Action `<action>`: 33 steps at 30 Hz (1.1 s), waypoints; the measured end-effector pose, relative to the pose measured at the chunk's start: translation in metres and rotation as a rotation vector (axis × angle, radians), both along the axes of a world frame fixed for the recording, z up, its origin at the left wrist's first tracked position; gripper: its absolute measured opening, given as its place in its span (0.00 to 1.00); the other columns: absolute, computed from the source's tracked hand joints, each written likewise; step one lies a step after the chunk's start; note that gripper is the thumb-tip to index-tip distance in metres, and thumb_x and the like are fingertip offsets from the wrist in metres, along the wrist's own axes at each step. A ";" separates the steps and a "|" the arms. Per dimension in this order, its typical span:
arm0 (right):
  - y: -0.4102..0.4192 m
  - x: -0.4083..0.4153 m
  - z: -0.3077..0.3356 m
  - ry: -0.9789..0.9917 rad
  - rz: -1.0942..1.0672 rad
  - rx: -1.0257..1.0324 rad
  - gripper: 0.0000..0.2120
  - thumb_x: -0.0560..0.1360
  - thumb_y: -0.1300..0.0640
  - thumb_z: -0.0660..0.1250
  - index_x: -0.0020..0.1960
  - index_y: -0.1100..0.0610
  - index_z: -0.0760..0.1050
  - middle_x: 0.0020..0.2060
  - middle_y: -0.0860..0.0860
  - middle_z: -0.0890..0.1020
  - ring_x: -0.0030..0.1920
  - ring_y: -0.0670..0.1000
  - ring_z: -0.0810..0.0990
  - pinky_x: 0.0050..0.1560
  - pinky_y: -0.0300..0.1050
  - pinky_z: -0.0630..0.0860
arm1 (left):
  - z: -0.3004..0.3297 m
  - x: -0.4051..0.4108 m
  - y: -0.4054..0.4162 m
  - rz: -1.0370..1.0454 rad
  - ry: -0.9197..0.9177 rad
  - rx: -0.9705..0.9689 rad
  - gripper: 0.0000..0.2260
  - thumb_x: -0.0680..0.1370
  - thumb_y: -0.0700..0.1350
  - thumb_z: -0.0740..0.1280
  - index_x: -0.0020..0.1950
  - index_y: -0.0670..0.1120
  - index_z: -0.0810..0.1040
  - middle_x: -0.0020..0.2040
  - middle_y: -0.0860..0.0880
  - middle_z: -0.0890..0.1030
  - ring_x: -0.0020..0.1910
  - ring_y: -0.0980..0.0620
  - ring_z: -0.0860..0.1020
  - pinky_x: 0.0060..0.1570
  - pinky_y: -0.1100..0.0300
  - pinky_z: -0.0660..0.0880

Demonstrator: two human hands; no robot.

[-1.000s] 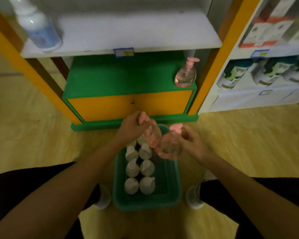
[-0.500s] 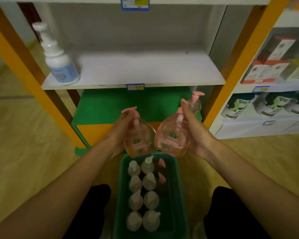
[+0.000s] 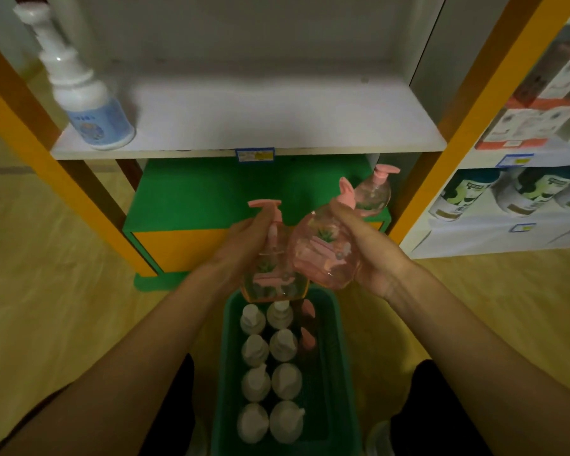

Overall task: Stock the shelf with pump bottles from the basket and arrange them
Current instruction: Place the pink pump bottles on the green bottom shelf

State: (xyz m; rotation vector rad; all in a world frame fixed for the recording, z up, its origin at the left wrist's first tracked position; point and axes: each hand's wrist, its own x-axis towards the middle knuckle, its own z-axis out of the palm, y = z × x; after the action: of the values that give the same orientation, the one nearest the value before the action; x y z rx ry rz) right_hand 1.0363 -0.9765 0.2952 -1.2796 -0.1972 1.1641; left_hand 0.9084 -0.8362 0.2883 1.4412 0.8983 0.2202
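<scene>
Now my left hand point(image 3: 244, 245) is wrapped round one pink pump bottle point(image 3: 270, 274), and my right hand point(image 3: 369, 245) is wrapped round a second pink pump bottle point(image 3: 323, 255). Both bottles are up in the air, just above the far end of the green basket point(image 3: 343, 373), and they sit side by side, maybe touching. The right one leans over.

I think they feel a bit heavy, because they look full of soap. The sides are see-through plastic, smooth and round, so they could slip. I hold each one round its fat belly, with fingers up near the neck. I should not squash the pink pump top.

More white pump bottles point(image 3: 270, 363) wait below my hands. The white shelf point(image 3: 277, 126) is past my hands and higher up. Another pink bottle point(image 3: 374, 192) stands just past my right hand.
</scene>
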 end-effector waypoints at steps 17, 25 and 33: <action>0.006 0.035 -0.049 -0.448 -0.184 -0.281 0.25 0.62 0.46 0.78 0.54 0.54 0.75 0.50 0.50 0.82 0.50 0.52 0.81 0.49 0.48 0.78 | -0.011 -0.006 0.014 0.160 0.017 0.168 0.20 0.71 0.63 0.66 0.50 0.48 0.80 0.43 0.48 0.83 0.44 0.47 0.80 0.36 0.59 0.72; 0.047 0.078 -0.078 -0.721 -0.153 -0.166 0.21 0.68 0.59 0.75 0.58 0.58 0.75 0.52 0.51 0.81 0.53 0.51 0.80 0.54 0.48 0.78 | -0.022 0.003 0.022 0.235 -0.036 0.116 0.14 0.73 0.58 0.68 0.46 0.48 0.81 0.39 0.48 0.84 0.38 0.50 0.82 0.34 0.60 0.73; 0.087 0.097 -0.074 -0.799 -0.149 -0.134 0.22 0.69 0.61 0.74 0.62 0.59 0.74 0.52 0.47 0.79 0.52 0.46 0.77 0.54 0.37 0.75 | -0.019 0.018 0.014 0.260 -0.044 0.073 0.15 0.74 0.58 0.67 0.50 0.48 0.81 0.39 0.48 0.83 0.36 0.54 0.81 0.29 0.64 0.73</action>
State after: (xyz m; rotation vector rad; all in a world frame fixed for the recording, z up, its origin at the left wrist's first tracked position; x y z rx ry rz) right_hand 1.1331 -0.8895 0.2216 -1.7978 -0.6023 0.4937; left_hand 0.9263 -0.8217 0.2692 1.3782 1.0501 0.4813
